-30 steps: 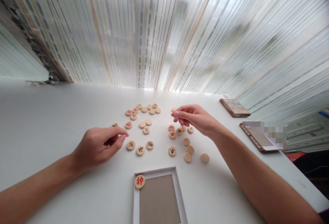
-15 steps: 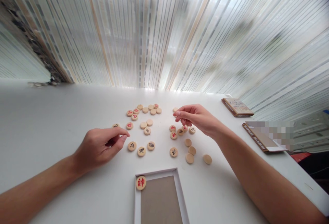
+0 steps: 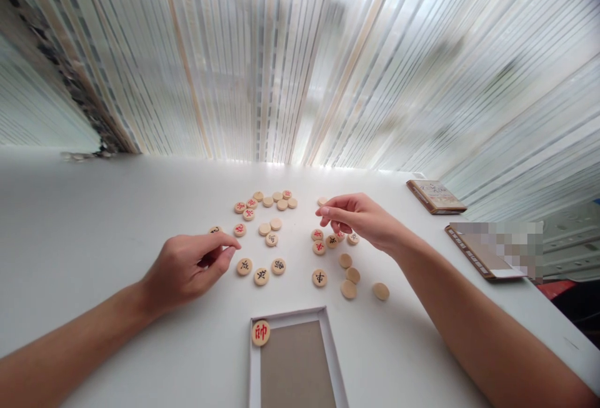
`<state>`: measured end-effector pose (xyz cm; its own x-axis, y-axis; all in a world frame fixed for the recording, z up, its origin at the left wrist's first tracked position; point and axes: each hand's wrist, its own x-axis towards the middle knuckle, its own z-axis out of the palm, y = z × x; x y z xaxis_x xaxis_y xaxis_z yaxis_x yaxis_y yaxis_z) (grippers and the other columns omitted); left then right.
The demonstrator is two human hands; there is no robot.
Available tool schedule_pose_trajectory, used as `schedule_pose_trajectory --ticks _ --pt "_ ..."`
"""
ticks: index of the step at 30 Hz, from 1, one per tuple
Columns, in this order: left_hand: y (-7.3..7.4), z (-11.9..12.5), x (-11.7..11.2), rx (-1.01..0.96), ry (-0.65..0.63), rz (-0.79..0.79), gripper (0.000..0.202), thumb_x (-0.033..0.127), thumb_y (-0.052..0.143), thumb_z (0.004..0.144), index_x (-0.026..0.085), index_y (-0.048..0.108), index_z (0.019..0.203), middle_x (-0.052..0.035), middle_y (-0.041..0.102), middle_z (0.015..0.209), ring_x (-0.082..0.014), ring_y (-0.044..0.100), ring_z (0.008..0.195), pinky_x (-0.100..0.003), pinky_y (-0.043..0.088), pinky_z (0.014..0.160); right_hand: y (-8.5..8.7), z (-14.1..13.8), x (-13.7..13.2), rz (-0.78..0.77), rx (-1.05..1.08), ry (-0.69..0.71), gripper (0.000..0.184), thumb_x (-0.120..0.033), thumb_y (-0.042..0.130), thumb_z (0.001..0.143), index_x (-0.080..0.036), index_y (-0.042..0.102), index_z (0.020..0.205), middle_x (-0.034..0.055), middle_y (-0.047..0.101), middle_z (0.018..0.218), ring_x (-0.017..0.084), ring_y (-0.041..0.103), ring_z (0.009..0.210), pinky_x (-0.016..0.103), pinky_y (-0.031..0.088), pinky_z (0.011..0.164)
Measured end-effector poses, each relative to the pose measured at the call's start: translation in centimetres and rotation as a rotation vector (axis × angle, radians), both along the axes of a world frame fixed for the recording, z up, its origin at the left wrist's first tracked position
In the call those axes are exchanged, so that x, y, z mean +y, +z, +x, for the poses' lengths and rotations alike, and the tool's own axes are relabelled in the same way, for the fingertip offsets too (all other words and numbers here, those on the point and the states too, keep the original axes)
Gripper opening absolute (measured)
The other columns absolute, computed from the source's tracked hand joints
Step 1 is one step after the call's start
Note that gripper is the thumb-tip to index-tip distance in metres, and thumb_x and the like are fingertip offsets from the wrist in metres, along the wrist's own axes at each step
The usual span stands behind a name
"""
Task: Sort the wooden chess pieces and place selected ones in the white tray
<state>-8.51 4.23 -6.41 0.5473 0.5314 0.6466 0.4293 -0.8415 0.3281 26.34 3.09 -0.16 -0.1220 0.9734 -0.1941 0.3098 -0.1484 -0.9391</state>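
My left hand [image 3: 194,267] hovers at the left of the scattered xiangqi pieces, thumb and index tips together with nothing visible between them. Close by lie a red-marked piece [image 3: 239,230] and a black-marked piece [image 3: 244,267]; another piece [image 3: 215,230] is partly hidden behind the knuckles. Loosely curled, my right hand [image 3: 354,217] hangs over the right group, its fingers apart and no piece showing in them. Beyond its fingertips is a blank-side-up piece [image 3: 322,202], while red-marked pieces [image 3: 319,247] and a black-marked piece [image 3: 332,241] sit below.
An open shallow box [image 3: 332,352] stands at the front, a red-marked piece [image 3: 261,333] at its upper left corner. Blank-side-up pieces [image 3: 348,289] lie at right, more pieces [image 3: 282,205] farther back. A small box [image 3: 435,197] and a brown-edged box part [image 3: 469,252] rest near the right edge.
The whole view has shifted slightly, so everything appears a little further right. Above the right group, my right hand's fingers have lowered slightly. The pieces keep their places.
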Motion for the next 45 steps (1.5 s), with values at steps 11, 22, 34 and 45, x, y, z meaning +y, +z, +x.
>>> schedule_pose_trajectory --ticks 11,22,34,45 --pt "0.4 0.2 -0.1 0.025 0.024 0.008 0.014 0.014 0.059 0.097 0.019 0.072 0.095 0.0093 0.047 0.054 -0.0053 0.039 0.043 -0.017 0.037 0.05 -0.2 0.3 0.3 0.15 0.076 -0.18 0.026 -0.039 0.084 0.08 -0.014 0.08 0.081 0.0054 0.07 0.07 0.01 0.05 0.057 0.025 0.035 0.05" --pt "1.0 0.7 -0.3 -0.003 0.054 -0.026 0.013 0.016 0.062 0.093 0.018 0.075 0.091 0.0056 0.064 0.056 -0.0063 0.044 0.042 -0.018 0.039 0.048 -0.4 0.1 0.0 0.094 0.001 -0.121 0.022 -0.034 0.084 0.083 -0.013 0.079 0.077 0.0084 0.071 0.074 0.01 0.052 0.057 0.022 0.039 0.048" --pt "1.0 0.7 -0.4 -0.004 0.105 -0.042 0.015 0.016 0.059 0.096 0.016 0.075 0.095 0.0081 0.056 0.056 -0.0062 0.042 0.043 -0.018 0.04 0.049 -1.4 0.1 0.6 0.145 -0.14 -0.15 0.026 -0.041 0.076 0.089 -0.015 0.077 0.085 0.0098 0.076 0.085 0.012 0.056 0.06 0.024 0.044 0.049" --pt "4.5 4.0 3.3 0.047 0.238 -0.284 0.02 0.028 0.062 0.094 0.019 0.078 0.09 -0.0024 0.076 0.08 -0.016 0.065 0.068 -0.027 0.05 0.064 -0.7 -2.8 3.9 0.342 -0.593 0.074 0.026 -0.031 0.074 0.094 -0.019 0.08 0.117 0.0109 0.079 0.111 0.022 0.072 0.091 0.032 0.055 0.079"
